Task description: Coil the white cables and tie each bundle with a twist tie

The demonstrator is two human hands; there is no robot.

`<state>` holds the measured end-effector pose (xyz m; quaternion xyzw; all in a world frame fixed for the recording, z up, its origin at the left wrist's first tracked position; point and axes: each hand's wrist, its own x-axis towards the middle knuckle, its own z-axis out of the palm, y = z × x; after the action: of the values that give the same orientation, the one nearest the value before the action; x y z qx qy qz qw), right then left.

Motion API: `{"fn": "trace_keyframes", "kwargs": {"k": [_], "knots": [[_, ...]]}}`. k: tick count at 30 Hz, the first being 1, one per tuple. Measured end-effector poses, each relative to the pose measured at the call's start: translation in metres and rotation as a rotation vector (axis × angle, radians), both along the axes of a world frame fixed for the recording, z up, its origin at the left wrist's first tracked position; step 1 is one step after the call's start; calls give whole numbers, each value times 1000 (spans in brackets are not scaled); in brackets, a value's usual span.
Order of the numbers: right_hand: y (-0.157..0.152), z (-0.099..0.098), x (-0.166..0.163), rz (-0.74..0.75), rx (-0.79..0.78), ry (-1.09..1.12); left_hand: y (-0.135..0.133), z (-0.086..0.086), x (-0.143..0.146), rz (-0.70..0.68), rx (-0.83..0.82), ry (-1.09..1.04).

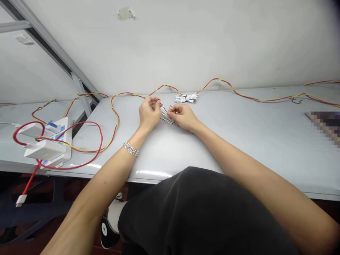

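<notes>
A coiled white cable [166,117] lies on the grey table surface [239,141] between my two hands, partly covered by them. My left hand [150,112] is closed at its left side, thumb and forefinger pinched on a thin dark tie [162,105] that runs toward the coil. On the other side, my right hand [185,117] is closed too, its fingertips pinching at the coil's right part. What exactly lies under the right fingertips is partly hidden. Just behind the hands rests a second white cable [183,98], bundled with a dark tie round its middle.
A twisted red and yellow wire [247,96] runs along the wall. At left, a white power strip [67,141] holds white chargers [47,150], with a red cable [99,138] looping beside it. A grey metal frame [57,44] slants down at left. A pixelated object [328,127] lies at right.
</notes>
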<state>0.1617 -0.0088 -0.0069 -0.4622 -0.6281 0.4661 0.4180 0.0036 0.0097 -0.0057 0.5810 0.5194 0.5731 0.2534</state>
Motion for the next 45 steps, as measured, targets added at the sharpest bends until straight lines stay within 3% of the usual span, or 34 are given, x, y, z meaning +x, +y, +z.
{"fn": "trace_keyframes", "kwargs": {"k": [16, 45], "knots": [[6, -11, 0, -32, 59, -17, 4, -3, -4, -13, 51, -32], [1, -6, -2, -31, 33, 18, 8, -8, -6, -18, 76, -33]]}}
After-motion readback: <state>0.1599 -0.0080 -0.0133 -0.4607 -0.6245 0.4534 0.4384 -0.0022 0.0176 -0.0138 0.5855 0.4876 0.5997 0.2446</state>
